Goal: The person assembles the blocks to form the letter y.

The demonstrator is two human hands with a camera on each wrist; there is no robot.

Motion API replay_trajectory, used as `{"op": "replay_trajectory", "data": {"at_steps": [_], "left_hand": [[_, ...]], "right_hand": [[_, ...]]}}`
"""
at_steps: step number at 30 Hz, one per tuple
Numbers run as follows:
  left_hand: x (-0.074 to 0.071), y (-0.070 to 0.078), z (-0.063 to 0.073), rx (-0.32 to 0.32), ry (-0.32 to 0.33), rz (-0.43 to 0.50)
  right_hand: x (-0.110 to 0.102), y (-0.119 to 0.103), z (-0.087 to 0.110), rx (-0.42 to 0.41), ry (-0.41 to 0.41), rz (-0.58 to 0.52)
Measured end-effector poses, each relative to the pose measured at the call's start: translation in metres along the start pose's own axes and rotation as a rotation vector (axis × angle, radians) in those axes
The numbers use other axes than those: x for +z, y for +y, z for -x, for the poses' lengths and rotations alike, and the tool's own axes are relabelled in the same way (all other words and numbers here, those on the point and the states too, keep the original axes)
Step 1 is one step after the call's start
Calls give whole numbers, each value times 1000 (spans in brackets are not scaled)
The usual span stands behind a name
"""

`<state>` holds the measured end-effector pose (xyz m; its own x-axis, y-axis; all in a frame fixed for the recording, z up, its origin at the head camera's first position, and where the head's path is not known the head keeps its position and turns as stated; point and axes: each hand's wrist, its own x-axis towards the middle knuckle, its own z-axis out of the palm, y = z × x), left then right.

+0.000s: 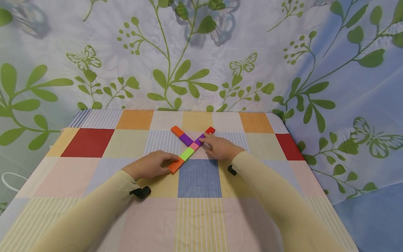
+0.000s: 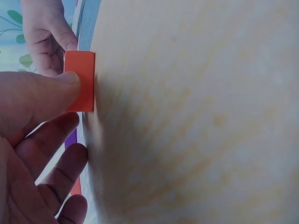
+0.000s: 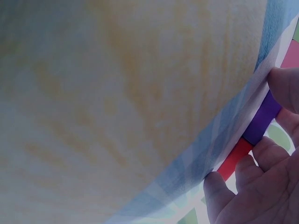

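Observation:
Flat coloured blocks form a Y on the patchwork cloth. Its long line runs from an orange block (image 1: 176, 166) at the lower left through a lime green block (image 1: 187, 154), a pink block (image 1: 195, 145) and a purple block (image 3: 263, 116) to a red block (image 1: 210, 130). A second purple block (image 1: 186, 140) and a second orange block (image 1: 177, 131) branch off to the upper left. My left hand (image 1: 154, 163) pinches the lower orange block between thumb (image 2: 56, 91) and index finger. With thumb and fingers on opposite sides, my right hand (image 1: 221, 147) grips the purple block beside the red one.
The table wears a patchwork cloth (image 1: 198, 178) in coloured squares. Behind it and to the right hang curtains (image 1: 195, 45) printed with leaves and butterflies. A white cord loop (image 1: 12, 173) shows beyond the left edge. Dark straps (image 1: 141, 192) sit at both wrists.

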<state>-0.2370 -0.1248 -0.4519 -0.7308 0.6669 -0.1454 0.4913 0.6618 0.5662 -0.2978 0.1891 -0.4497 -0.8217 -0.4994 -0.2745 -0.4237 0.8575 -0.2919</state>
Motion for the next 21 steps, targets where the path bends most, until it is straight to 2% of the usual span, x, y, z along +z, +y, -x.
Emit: {"op": "replay_trajectory", "data": {"at_steps": [13,21], "left_hand": [[0,0,1,7,-1,-10],[0,-1,1,-13,2,17]], "right_hand": [[-1,-1,1,4,4,3],[0,-1,0,-3,1,2]]}}
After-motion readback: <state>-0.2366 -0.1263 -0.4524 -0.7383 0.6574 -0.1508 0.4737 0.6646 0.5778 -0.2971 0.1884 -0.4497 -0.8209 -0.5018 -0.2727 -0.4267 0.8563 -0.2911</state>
